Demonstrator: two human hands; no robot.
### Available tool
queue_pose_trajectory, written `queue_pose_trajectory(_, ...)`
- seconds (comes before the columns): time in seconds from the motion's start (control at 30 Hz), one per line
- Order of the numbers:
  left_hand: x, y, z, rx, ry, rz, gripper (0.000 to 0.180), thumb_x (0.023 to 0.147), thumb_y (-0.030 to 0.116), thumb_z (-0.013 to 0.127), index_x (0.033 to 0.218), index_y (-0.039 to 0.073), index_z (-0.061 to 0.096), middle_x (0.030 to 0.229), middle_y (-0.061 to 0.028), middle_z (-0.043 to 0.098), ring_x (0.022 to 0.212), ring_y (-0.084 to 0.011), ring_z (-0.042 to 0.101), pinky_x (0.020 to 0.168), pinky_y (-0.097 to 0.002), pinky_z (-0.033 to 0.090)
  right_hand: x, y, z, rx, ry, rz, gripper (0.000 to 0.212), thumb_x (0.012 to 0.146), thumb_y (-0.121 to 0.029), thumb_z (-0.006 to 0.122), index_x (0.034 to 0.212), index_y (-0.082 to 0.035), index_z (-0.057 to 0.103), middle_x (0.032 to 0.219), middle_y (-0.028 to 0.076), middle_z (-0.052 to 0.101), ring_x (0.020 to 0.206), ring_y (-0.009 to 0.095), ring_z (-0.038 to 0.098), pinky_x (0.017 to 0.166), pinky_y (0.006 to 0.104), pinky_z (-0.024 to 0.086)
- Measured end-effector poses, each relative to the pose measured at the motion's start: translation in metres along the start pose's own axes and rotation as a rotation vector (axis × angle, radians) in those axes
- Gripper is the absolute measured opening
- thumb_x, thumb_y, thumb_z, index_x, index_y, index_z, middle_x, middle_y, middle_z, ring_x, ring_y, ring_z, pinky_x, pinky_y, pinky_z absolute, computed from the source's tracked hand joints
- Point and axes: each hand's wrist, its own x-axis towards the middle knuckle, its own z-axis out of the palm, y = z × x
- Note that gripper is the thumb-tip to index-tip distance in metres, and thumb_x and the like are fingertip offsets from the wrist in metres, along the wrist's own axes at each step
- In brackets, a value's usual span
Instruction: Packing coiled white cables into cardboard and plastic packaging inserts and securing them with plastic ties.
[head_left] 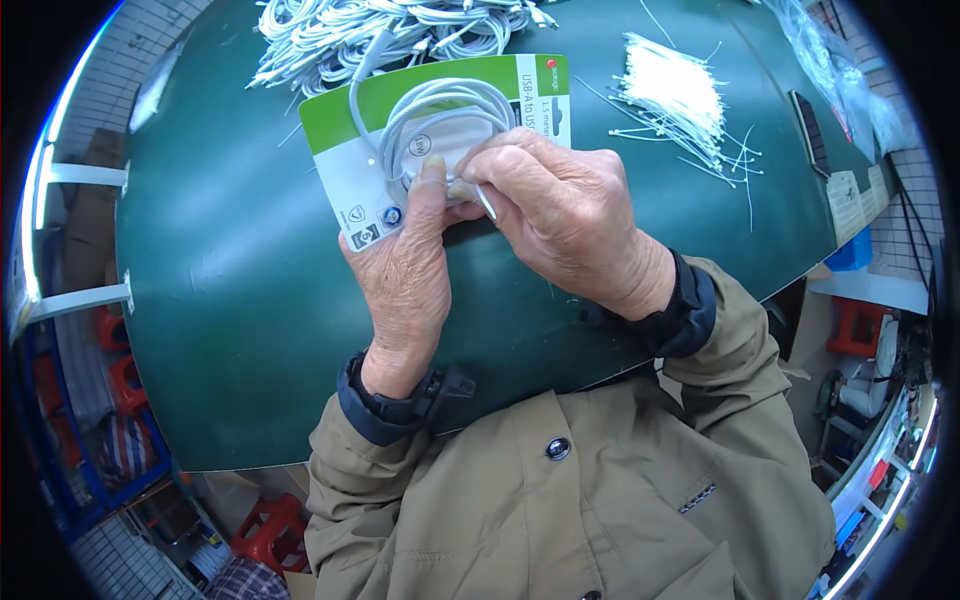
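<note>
My left hand point(405, 270) is closed on the lower edge of a green and white packaging card point(325, 125), its thumb pressing on the front. Against the card lies a coiled pale grey braided USB cable point(452, 90), one plug end sticking up past the top edge. At the lower part of the coil, my right hand point(575, 210) pinches with bent fingers. A white cable tie point(488, 204) shows its end below those fingertips; the rest of it is hidden by the fingers. Both hands meet close together over the card.
A large heap of similar grey cables point(330, 45) lies at the far side of the green table point(230, 300). To its right is a pile of white cable ties point(672, 95). A phone point(810, 135), clear plastic bags point(820, 65) and papers point(850, 205) lie along the right edge.
</note>
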Motion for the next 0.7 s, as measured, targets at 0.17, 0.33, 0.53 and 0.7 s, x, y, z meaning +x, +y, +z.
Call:
queue_pose_trajectory(0.17,-0.001,-0.007,-0.002,0.005,-0.016,0.005,0.028,0.1,0.008,0.067,0.124,-0.005,0.061,0.107,-0.0118,0.07,0.086,-0.0169,0.072,0.073,-0.0296,0.063,0.0,-0.003,0.001,-0.008,-0.061,0.09,0.015,0.083,0.004,0.075,0.094,-0.003,0.066,0.085,0.01,0.07,0.069,0.026,0.071,0.056,0.0334,0.055)
queue_pose_trajectory(0.33,0.0,-0.008,-0.003,0.035,-0.007,0.01,0.029,0.1,0.009,0.068,0.124,-0.004,0.06,0.106,-0.0108,0.07,0.086,-0.0157,0.071,0.072,-0.0294,0.063,-0.003,0.0,0.004,0.105,-0.002,0.13,0.018,0.083,0.004,0.076,0.094,-0.003,0.064,0.086,0.009,0.071,0.07,0.025,0.072,0.056,0.0316,0.056)
queue_pose_trajectory(0.53,0.0,-0.004,-0.002,0.051,0.04,0.049,0.03,0.099,0.011,0.071,0.124,-0.003,0.061,0.105,-0.0073,0.069,0.086,-0.0116,0.068,0.07,-0.0267,0.059,-0.005,-0.001,0.002,0.127,0.08,-0.02,0.021,0.082,0.004,0.078,0.095,-0.002,0.063,0.087,0.011,0.073,0.07,0.023,0.074,0.058,0.0297,0.057)
queue_pose_trajectory(0.7,0.001,-0.005,-0.014,0.076,-0.018,0.007,0.045,0.099,0.005,0.066,0.141,0.006,0.049,0.125,-0.0088,0.064,0.107,-0.0194,0.066,0.084,-0.0362,0.056,-0.004,0.004,0.005,0.2,0.106,-0.15,0.024,0.08,0.004,0.081,0.096,-0.001,0.064,0.086,0.013,0.074,0.071,0.022,0.074,0.058,0.0294,0.057)
